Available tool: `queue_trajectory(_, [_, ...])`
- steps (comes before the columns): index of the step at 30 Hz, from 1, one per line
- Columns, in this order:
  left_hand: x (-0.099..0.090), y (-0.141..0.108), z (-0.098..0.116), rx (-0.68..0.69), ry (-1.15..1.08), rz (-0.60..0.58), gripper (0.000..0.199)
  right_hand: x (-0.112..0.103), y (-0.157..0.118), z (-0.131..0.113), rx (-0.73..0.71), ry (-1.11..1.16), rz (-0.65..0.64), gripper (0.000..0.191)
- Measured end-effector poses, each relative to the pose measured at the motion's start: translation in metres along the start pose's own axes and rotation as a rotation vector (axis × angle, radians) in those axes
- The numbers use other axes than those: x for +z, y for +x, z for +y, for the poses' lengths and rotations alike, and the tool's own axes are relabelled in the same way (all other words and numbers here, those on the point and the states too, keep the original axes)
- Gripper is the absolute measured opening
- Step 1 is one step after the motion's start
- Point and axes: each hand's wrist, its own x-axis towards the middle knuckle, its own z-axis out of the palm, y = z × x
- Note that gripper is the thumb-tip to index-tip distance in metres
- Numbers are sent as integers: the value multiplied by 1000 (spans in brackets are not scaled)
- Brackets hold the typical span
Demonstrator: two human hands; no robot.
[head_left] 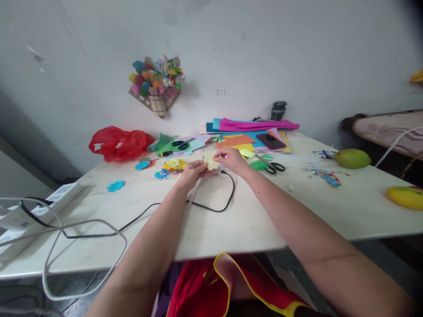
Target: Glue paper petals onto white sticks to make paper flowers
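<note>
A pale yellow paper flower (210, 163) is held over the middle of the table. My left hand (194, 171) is closed on its left edge, thumb on top. From the right, my right hand (231, 159) reaches to the flower's upper right edge with fingers pinched together; a bit of pink shows at the fingers, too small to make out. Just left of my left hand lie yellow paper flowers (175, 164) and blue paper flower pieces (161, 175). Black-handled scissors (275, 167) lie to the right of my right hand, beside green paper (258, 165).
A black cable (211, 210) loops below my hands toward a white power strip (56, 203). At the back are a red plastic bag (120, 143), more scissors (181, 144), coloured sheets (236, 141) and a phone (271, 141). A mango (352, 158) sits at right.
</note>
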Motion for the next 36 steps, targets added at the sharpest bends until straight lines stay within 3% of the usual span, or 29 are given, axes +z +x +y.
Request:
queue_trajectory(5, [1, -1, 0, -2, -15, -11, 24, 4, 2, 8, -75, 13, 27, 3])
queue_trajectory(24, [5, -3, 3, -15, -26, -46, 25, 7, 2, 8, -118, -31, 41, 7])
queue_trajectory(32, [1, 0, 1, -4, -17, -37, 24, 0, 4, 4, -45, 45, 75, 10])
queue_trajectory(36, [1, -1, 1, -4, -13, -52, 24, -4, 3, 4, 151, 127, 120, 20])
